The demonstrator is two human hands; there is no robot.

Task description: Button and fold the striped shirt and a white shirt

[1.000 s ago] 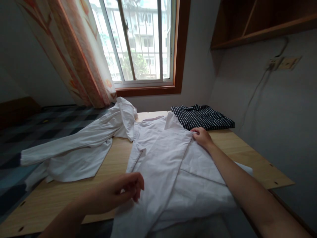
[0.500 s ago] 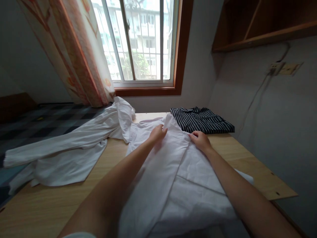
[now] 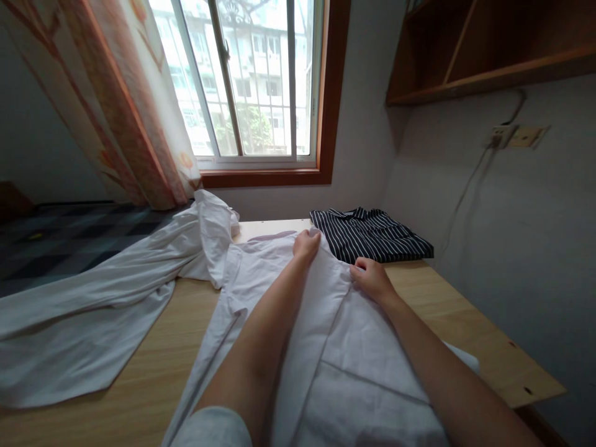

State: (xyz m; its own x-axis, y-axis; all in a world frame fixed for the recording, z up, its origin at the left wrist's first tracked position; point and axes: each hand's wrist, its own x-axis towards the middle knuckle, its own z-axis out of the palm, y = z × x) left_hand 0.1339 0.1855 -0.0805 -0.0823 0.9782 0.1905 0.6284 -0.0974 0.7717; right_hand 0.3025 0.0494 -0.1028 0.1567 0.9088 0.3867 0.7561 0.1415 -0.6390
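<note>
A white shirt [image 3: 321, 323] lies spread over the wooden board in front of me, its far end toward the window. My left hand [image 3: 307, 244] is closed on the shirt's far edge, near the collar. With fingers pinched, my right hand [image 3: 371, 276] grips the shoulder part of the same shirt, a little to the right and nearer. A seam runs down the cloth between my two arms. My forearms cover parts of the shirt, and its near end runs out of view at the bottom.
A folded black-and-white striped garment [image 3: 372, 234] lies at the board's back right. Another white garment [image 3: 116, 298] trails across the left side toward a dark checked bed [image 3: 93, 236]. The wooden board [image 3: 447, 298] ends near the right wall, below a shelf [image 3: 488, 77].
My left hand has moved away from me and slightly right along the shirt, to its far edge. My right hand keeps its hold. The view has shifted a little to the right.
</note>
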